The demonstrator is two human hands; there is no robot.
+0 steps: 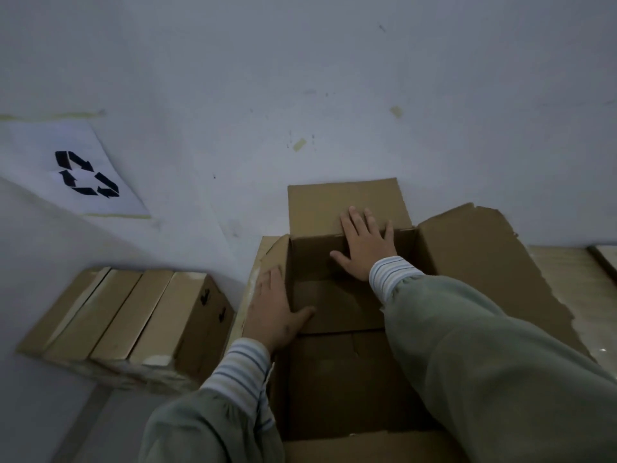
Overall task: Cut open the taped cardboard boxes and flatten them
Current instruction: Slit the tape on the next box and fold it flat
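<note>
An open brown cardboard box [337,379] stands in front of me with its top flaps spread out. My right hand [364,243] lies flat with straight fingers against the far inner wall and the upright far flap [320,205]. My left hand [273,309] rests on the left wall's top edge, its fingers on the left flap and its thumb hooked inside the box. The large right flap [494,272] has a torn edge and lies spread to the right. No cutting tool is in view.
A stack of taped cardboard boxes [133,319] lies to the left on the floor. On the wall at the left hangs a white sheet with a recycling symbol [83,173]. A pale wall rises close behind the box. Plastic-wrapped flat surfaces [574,282] lie at the right.
</note>
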